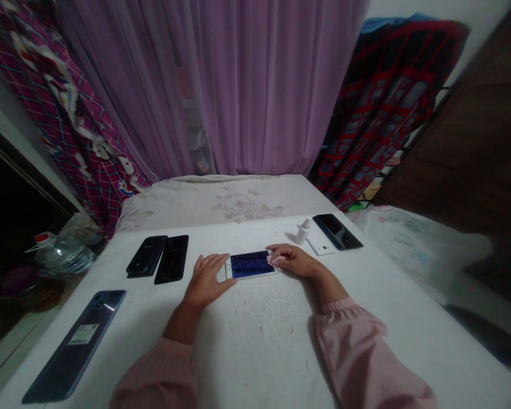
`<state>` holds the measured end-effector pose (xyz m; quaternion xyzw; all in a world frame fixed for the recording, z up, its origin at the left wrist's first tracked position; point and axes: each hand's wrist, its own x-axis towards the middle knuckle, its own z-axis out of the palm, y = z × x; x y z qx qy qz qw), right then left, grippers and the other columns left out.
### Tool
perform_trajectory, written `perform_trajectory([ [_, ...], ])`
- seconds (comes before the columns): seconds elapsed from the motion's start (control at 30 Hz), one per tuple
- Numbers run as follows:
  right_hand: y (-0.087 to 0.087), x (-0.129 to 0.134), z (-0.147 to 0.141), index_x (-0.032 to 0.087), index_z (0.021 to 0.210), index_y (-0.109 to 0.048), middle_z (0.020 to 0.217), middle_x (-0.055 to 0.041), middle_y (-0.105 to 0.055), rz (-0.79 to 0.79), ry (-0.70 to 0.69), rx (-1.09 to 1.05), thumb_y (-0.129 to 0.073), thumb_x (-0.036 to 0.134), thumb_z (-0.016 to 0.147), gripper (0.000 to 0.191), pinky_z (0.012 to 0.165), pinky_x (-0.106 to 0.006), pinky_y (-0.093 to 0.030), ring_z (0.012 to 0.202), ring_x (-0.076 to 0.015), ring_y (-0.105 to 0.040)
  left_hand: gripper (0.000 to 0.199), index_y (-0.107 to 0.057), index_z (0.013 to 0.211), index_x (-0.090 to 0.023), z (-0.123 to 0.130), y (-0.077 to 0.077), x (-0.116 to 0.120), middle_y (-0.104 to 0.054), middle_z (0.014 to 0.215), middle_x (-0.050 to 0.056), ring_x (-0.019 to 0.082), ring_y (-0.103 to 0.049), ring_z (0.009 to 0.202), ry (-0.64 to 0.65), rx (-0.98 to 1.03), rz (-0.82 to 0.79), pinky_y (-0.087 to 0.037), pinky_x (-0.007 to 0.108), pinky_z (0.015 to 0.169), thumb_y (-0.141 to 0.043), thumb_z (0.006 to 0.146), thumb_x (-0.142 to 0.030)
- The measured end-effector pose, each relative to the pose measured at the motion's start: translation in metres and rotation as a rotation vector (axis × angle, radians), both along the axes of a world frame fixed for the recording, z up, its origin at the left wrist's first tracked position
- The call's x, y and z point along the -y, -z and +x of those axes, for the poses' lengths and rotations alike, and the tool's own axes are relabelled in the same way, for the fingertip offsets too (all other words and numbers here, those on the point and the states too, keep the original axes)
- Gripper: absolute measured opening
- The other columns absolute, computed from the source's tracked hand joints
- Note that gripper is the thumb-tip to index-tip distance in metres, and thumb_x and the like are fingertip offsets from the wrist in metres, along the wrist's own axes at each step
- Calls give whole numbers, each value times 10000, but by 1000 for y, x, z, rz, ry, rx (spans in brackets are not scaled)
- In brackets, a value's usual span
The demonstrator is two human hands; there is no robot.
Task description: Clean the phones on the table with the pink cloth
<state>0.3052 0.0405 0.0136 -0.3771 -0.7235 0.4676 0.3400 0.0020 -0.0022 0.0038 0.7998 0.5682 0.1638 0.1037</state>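
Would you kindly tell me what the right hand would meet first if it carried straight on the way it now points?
Most likely the white smartphone, whose end the pink cloth in the right hand already seems to touch.

Left hand (205, 280) on white smartphone (250, 264) — right hand (293, 260) holds pink cloth (275, 260) (at its edge).

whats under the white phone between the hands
The white smartphone lies screen up on the white tabletop; whatever is directly beneath it is covered by the phone and cannot be seen.
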Motion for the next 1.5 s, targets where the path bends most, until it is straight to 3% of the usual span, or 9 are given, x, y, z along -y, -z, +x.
perform_trajectory([
  [0.13, -1, 2, -1, 198, 700, -677, 955, -89, -731, 10, 0, 22, -667, 392, 777, 209, 959, -383, -470, 1222, -252, -556, 608, -522, 1348, -247, 0, 2, 0, -578, 1363, 69, 287, -461, 1309, -1, 6, 28, -191, 534, 1161, -694, 796, -435],
  [0.27, 11, -1, -15, 199, 832, -698, 952, -88, -738, 105, 262, 50, -629, 398, 791, 214, 801, -360, -530, 882, -219, -681, 596, -534, 1334, -256, 0, 4, -1, -590, 1347, 62, 289, -473, 1295, -1, 16, 51, -209, 535, 1155, -696, 789, -434],
  [0.43, 19, -3, -24, 197, 890, -690, 851, -73, -744, 119, 460, 15, -601, 400, 796, 241, 729, -330, -538, 741, -195, -675, 613, -539, 1326, -236, 1, 2, 1, -612, 1304, 71, 294, -509, 1246, -23, 4, 98, -235, 517, 1148, -703, 771, -437],
  [0.77, 17, 1, -29, 211, 874, -690, 782, -37, -732, 133, 440, 157, -560, 359, 822, 204, 689, -300, -524, 699, -177, -664, 734, -543, 1304, -152, 25, -17, 18, -645, 1100, 161, 374, -551, 1121, -348, -105, 126, -293, 519, 1079, -711, 744, -596],
  [0.97, 15, -2, -37, 216, 881, -677, 796, -32, -729, 166, 396, 172, -547, 339, 835, 185, 721, -297, -510, 735, -178, -654, 463, -516, 1322, -260, 55, -19, 42, -703, 1017, 42, 271, -617, 1022, 5, 47, 95, -306, 489, 1092, -614, 886, -383],
  [1.1, 17, -3, -32, 206, 805, -641, 764, -27, -712, 130, 460, 104, -523, 380, 831, 211, 713, -298, -504, 715, -176, -641, 376, -585, 1255, -210, 55, -37, 17, -698, 1113, 70, 255, -601, 1086, 16, -48, 121, -344, 442, 1076, -502, 892, -158],
  [1.2, 16, -2, -30, 208, 786, -639, 762, -26, -709, 137, 467, 126, -521, 390, 822, 219, 745, -307, -500, 736, -181, -642, 630, -487, 1364, -193, 51, -51, -21, -487, 1449, 81, 277, -349, 1386, 157, -192, 107, -132, 491, 1176, -515, 755, -34],
  [1.3, 16, -1, -30, 208, 799, -645, 774, -29, -712, 143, 487, 127, -522, 395, 822, 225, 755, -309, -499, 750, -185, -646, 796, -399, 1422, -159, 55, -56, -57, -333, 1547, 109, 288, -198, 1455, 330, -280, -17, -70, 503, 1180, -572, 653, -46],
  [1.5, 20, -2, -32, 203, 820, -648, 771, -36, -712, 118, 487, 7, -532, 416, 818, 242, 722, -305, -512, 723, -184, -645, 675, -587, 1222, -258, 59, -56, -88, -602, 1321, 92, 346, -453, 1301, 355, -298, -159, -53, 593, 1146, -718, 565, -182],
])
